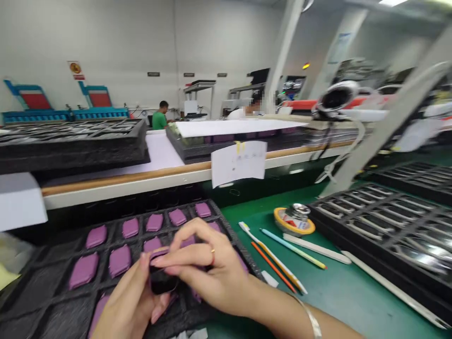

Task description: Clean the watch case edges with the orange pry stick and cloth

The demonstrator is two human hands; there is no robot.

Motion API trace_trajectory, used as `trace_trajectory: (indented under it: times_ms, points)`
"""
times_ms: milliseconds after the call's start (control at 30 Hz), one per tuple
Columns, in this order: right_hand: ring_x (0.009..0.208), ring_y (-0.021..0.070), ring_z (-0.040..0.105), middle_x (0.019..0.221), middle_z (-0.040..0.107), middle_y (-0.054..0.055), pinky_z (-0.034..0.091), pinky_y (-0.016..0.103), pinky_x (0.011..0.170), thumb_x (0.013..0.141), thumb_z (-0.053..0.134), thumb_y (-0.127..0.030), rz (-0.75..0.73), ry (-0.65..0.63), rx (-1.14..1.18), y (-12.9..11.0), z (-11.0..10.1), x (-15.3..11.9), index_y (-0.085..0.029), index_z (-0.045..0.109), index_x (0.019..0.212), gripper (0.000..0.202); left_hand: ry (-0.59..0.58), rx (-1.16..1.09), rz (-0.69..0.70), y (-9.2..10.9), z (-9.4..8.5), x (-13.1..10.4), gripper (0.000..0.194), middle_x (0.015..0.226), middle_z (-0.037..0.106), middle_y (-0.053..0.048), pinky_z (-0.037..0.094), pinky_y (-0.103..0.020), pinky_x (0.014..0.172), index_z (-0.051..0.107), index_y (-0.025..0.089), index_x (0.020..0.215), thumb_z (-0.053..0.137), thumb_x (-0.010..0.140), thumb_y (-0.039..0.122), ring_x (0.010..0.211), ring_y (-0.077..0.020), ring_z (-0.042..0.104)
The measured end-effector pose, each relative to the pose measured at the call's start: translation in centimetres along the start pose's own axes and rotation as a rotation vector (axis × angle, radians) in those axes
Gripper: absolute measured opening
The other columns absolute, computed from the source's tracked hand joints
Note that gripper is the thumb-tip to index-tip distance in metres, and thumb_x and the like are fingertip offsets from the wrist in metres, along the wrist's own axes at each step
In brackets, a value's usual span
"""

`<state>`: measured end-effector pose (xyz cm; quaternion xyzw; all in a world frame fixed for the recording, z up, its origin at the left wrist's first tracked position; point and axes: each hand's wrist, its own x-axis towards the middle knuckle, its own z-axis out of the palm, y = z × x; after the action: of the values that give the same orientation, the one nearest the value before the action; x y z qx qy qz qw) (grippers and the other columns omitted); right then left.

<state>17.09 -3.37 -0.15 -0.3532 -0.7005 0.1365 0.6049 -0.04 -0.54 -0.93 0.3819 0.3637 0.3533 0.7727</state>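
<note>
My left hand (pixel 127 299) grips a small purple case (pixel 163 282) whose dark, glossy hollow side faces me. The thumb and fingers of my right hand (pixel 212 270) pinch at its upper rim; whether a smaller part sits between those fingertips I cannot make out. Both hands are above a black compartment tray (pixel 231 235). Purple pieces of similar look, such as this purple piece (pixel 84 270), lie singly in several of its pockets, while pockets at the left hold nothing. My hands cover part of the tray.
Right of the tray lie a toothbrush (pixel 271 256), an orange stick (pixel 273 267), a blue-yellow pen (pixel 293 248), a pale flat stick (pixel 317 248), tweezers (pixel 395 288) and a tape roll (pixel 294 221). A black tray of metallic parts (pixel 374 221) stands further right. Behind runs a shelf (pixel 169 176).
</note>
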Motion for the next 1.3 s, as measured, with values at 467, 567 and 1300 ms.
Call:
trace_trajectory:
  times_ms: [467,567,1300]
  points:
    - [0.073,0.0147,0.065,0.078,0.07,0.001,0.054,0.027,0.068,0.086,0.071,-0.016,0.299,0.226,-0.041,0.5,-0.1,-0.1,-0.024,0.072,0.085,0.008,-0.103,-0.023,0.047,0.6,1.1,-0.3,0.056,0.082,0.074,-0.009,0.028,-0.022,0.053,0.069,0.011,0.107,0.075,0.08,0.06,0.052,-0.0061,0.043]
    - [0.072,0.015,0.066,0.079,0.07,0.001,0.055,0.026,0.063,0.085,0.074,-0.023,0.341,0.342,0.052,0.6,-0.3,0.2,-0.025,0.069,0.084,0.006,-0.104,-0.009,0.035,0.7,1.2,-0.4,0.06,0.084,0.076,-0.011,0.027,-0.023,0.052,0.068,0.01,0.105,0.075,0.078,0.063,0.051,-0.0059,0.042]
    - [0.061,0.0094,0.058,0.068,0.062,-0.006,0.052,0.019,0.061,0.084,0.068,-0.009,0.275,0.019,0.08,0.0,1.1,-1.0,-0.027,0.066,0.109,0.031,-0.137,0.03,0.061,-0.5,0.4,-0.1,0.052,0.083,0.061,-0.003,0.034,-0.021,0.055,0.065,0.014,0.11,0.064,0.088,0.061,0.064,-0.0098,0.051]
